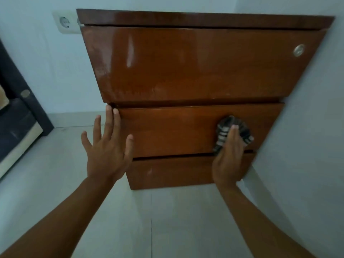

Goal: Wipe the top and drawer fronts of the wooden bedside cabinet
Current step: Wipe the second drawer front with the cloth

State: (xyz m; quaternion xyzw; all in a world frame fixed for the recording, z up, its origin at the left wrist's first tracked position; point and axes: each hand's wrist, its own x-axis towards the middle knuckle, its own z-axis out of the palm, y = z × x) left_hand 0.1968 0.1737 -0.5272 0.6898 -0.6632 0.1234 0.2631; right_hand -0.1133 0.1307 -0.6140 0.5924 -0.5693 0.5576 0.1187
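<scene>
cloth (235, 135) pressed on middle drawer front (173, 131) under flat right hand (229, 157) | left hand (107, 146) spread, empty, at cabinet's left edge

Soft, dim bluish light is filling the room. Glare is streaking the cabinet (186, 67); wide-angle distortion is bending its edges.

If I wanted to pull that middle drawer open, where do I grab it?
No knob or handle shows on the middle drawer. Its top edge sits under a dark gap below the top drawer, so hooking fingertips over that edge from above, near the left hand, probably works best.
</scene>
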